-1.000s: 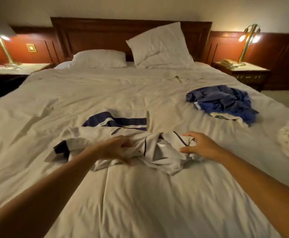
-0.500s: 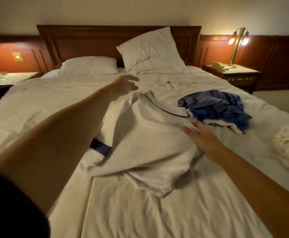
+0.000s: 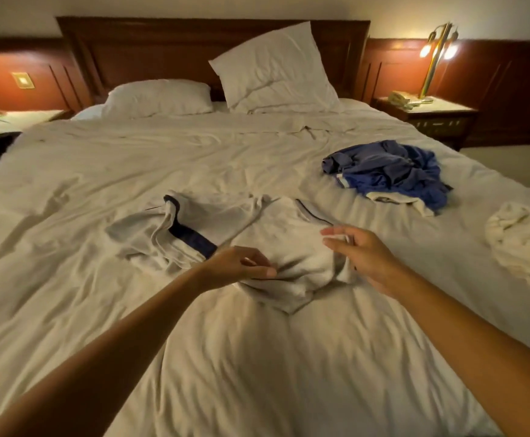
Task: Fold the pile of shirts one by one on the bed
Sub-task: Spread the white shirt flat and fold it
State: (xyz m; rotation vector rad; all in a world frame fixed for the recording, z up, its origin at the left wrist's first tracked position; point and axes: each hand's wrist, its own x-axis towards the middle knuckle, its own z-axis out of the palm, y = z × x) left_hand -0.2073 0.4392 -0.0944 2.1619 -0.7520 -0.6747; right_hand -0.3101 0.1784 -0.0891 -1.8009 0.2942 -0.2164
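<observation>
The left hand (image 3: 241,266) is closed in a pinch, thumb against curled fingers, on the near edge of the white shirt (image 3: 288,244), which lies crumpled on the bed (image 3: 257,373) just beyond both hands. Beyond and left of that hand a navy-banded sleeve (image 3: 191,238) is doubled over the shirt's body, so the garment is far from flat. Between the hands the hem sags in a slack curve. The right hand (image 3: 364,257) is half open, fingers loosely bent toward the left hand, and cloth rises into it, so it appears to hold the hem's other end, though the pinch itself is partly hidden. The step looks like spreading this shirt flat before any fold is made. To do it well, both grips should sit at the hem's true corners, and the hands should move apart until the edge is taut. A lift and a short shake away from the body would then drop the folded sleeve clear. Cloth this limp will keep its creases unless it is smoothed outward afterwards. Beyond the right hand lies the blue shirt heap (image 3: 389,171), and well to its right a cream bundle (image 3: 522,244), both unfolded.
</observation>
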